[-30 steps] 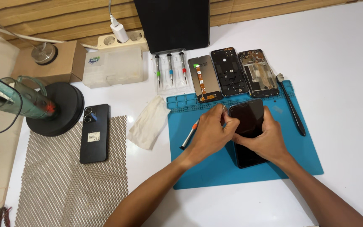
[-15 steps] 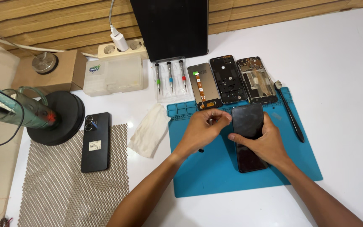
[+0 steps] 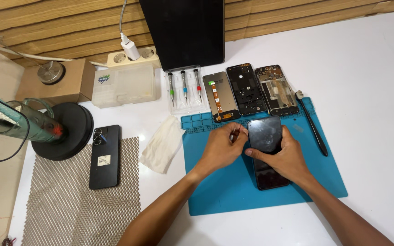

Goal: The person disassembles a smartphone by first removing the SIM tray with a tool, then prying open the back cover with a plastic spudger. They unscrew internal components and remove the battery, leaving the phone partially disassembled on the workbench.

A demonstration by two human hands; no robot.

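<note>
The dark phone (image 3: 266, 152) lay on the blue work mat (image 3: 233, 191), near its middle, screen side up and smudged; the right hand (image 3: 288, 157) rested over its right edge, fingers curled and pressing it flat, the thumb lying across the glass; the left hand (image 3: 222, 148) was closed in a pinch at the phone's upper left corner, gripping what looked like a thin metal tool (image 3: 232, 135), though the tool was mostly hidden by the fingers and its tip could not be made out; judging from how things lay, the work seemed at an early stage on this phone, since its body was in one piece with no gap visible along the edge; further off, three stripped parts sat in a row along the far side of the mat, a screen panel with flex cable (image 3: 220, 95), a dark frame (image 3: 246, 89) and a frame with boards (image 3: 277, 89), so other dismantling was already done; a black spudger (image 3: 313, 127) lay to the right, untouched; three screwdrivers (image 3: 184, 86) sat in their case; another black phone (image 3: 104, 157) lay face down to the left, partly on a mesh pad (image 3: 69, 200); a white cloth (image 3: 163, 143) sat between; the near half of the held phone was partly covered by the right palm
</note>
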